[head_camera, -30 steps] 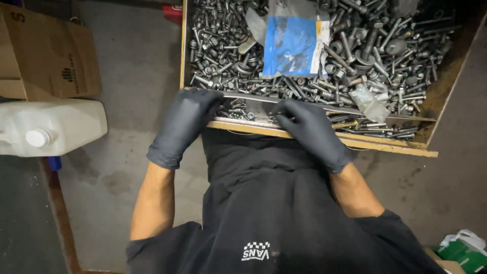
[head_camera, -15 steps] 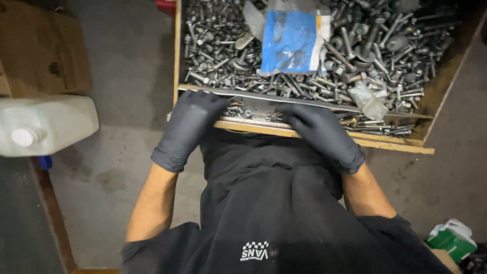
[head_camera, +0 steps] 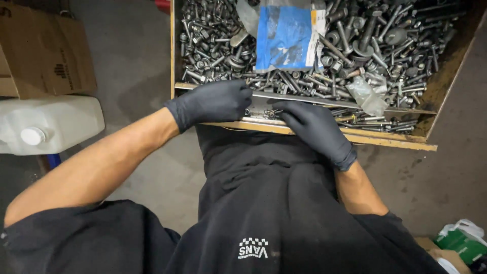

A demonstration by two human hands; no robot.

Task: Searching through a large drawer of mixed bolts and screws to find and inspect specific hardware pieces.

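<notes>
Cardboard box (head_camera: 43,50): brown, far left, on the concrete floor (head_camera: 137,56).

White plastic jug (head_camera: 48,124): lying on its side just below the box, cap toward the camera.

Left hand (head_camera: 210,103): black glove, fingers curled over the near edge of the crate, knuckles up, resting on the flat metal strip (head_camera: 355,103). Whether anything is pinched under the fingers cannot be told.

Wooden crate (head_camera: 324,134): open-topped, filling the upper middle and right. It holds a dense heap of grey bolts, nuts and washers (head_camera: 213,45), unsorted.

Blue-and-clear plastic bag (head_camera: 286,38): lying on top of the heap, near the far side. A smaller clear bag (head_camera: 368,94) lies to its right.

Right hand (head_camera: 314,127): black glove, palm down, fingers bent over the small bolts (head_camera: 269,112) gathered in the narrow channel between the metal strip and the crate's near wall. It touches them; a closed grasp is not visible.

Progress, as judged: only a thin row of fasteners sits apart in the near channel; the bulk of the heap remains mixed.

Green-and-white package (head_camera: 464,241): bottom right, on the floor.
</notes>
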